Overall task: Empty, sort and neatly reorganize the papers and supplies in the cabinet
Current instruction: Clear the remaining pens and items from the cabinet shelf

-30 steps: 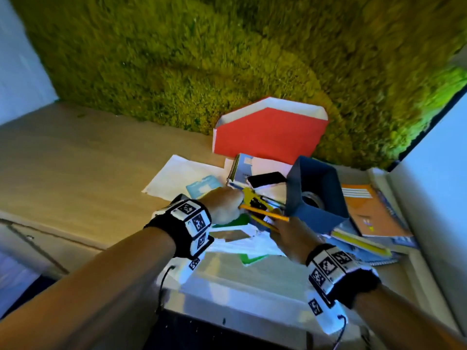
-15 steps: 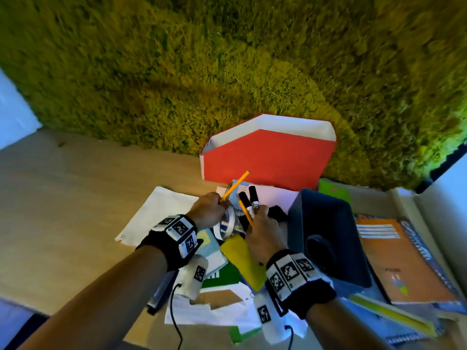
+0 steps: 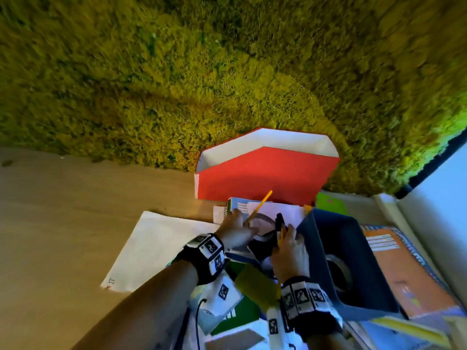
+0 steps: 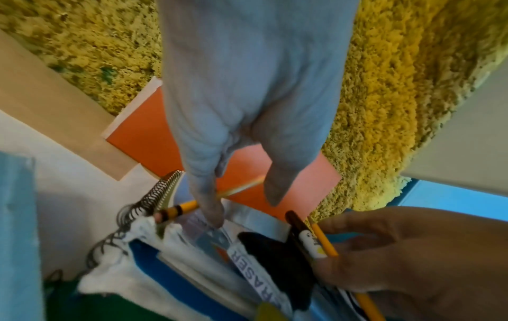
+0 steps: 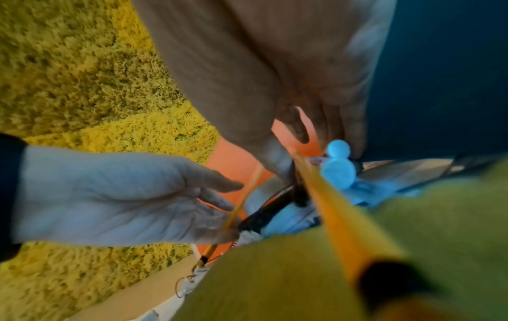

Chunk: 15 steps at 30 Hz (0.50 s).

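Left hand (image 3: 237, 231), fingers nearly straight, pinches a pencil (image 3: 262, 203) at frame centre; right hand (image 3: 290, 251) beside it curls round markers (image 3: 279, 220), apparently bundling writing tools over the papers (image 3: 161, 243) for the blue bin (image 3: 353, 238) alongside.

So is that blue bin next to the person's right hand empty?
Not empty. The head view shows a roll of tape lying inside the blue bin; its shadowed depths hide whether anything else is there.
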Motion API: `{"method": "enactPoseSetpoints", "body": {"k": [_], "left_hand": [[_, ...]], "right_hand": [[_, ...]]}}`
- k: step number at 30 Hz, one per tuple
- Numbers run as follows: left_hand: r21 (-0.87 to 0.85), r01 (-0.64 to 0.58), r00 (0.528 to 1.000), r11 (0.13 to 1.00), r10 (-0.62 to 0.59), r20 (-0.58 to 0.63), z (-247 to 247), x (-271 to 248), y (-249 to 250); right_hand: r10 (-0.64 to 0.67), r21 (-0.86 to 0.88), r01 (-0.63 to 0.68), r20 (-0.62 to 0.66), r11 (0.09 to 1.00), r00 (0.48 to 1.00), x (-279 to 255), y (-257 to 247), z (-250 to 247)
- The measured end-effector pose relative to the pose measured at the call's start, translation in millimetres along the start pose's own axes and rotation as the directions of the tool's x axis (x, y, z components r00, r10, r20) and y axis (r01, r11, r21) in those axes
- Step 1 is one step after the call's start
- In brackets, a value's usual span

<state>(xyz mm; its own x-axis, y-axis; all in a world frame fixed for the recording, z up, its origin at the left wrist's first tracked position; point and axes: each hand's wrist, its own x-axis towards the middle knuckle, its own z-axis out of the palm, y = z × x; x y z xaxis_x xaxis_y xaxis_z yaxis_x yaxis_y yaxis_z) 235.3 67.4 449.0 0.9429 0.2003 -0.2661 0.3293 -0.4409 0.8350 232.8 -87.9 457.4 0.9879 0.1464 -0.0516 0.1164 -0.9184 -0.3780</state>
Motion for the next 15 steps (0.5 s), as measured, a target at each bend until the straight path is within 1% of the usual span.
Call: {"method": "enactPoseSetpoints", "body": {"k": [3, 6, 8, 10, 15], "left_hand": [[0.097, -0.040, 0.996, 0.995, 0.032, 0.081, -11.3, -7.4, 4.9], [0.130, -0.091, 0.985, 0.987, 0.069, 0.160, -14.9, -4.9, -0.5], [0.188, -0.112, 0.985, 0.976, 0.083, 0.153, -14.4, -1.0, -4.9], [0.280, -0.115, 0.989, 0.953, 0.084, 0.120, -12.5, 2.8, -6.0], [0.421, -0.136, 0.989, 0.897, 0.145, 0.010, -6.6, 7.2, -3.5]], "right_hand": [[0.045, 0.037, -0.044, -0.011, 0.998, 0.999, -2.0, -0.9, -0.2], [0.055, -0.009, -0.056, -0.104, 0.998, 0.993, -4.3, -1.6, 1.0], [0.057, -0.032, -0.062, -0.155, 0.998, 0.986, -2.7, -1.8, 2.8], [0.041, -0.030, -0.047, -0.181, 0.998, 0.983, -1.1, -1.4, 3.4], [0.030, -0.014, -0.033, -0.187, 0.999, 0.982, -1.7, 0.0, 2.1]]}}
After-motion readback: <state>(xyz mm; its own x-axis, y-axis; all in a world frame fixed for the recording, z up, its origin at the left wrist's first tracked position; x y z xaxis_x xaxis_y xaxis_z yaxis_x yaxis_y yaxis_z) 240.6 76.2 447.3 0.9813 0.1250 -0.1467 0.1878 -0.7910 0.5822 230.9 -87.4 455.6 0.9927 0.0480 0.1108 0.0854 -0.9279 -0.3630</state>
